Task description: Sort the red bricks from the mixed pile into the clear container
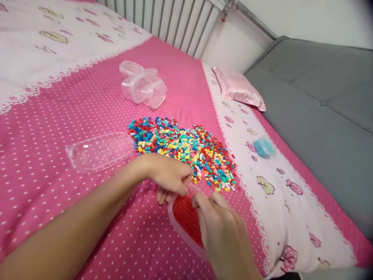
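The left hand (170, 175) was closed around the rim of the clear container (184, 239) at its 11 o'clock edge, thumb above and fingers tucked outside the wall. The right hand (225, 225) was closed on the rim from about 1 o'clock, its knuckles bent and its back hiding the 3 o'clock side; how its thumb pressed could not be told. The container stood low between both hands, filled with red bricks (186, 217); whether a lid covered them was unclear.

It would likely have been light, with thin, springy, rather slick plastic walls that could flex under a hard pinch and spill small pieces. The rim looked the stiffest place to hold, best taken on opposite sides and kept level.

At 12 o'clock, just beyond the fingers, spread a heap of mixed loose bricks (186, 144). At 10 o'clock lay an empty clear tray-shaped piece (99, 152), its end beside the heap. Farther off at 11 o'clock sat a cluster of clear tubs (144, 87); at 2 o'clock, a small tub of blue pieces (264, 147); at 1 o'clock, a pink pillow (237, 87).
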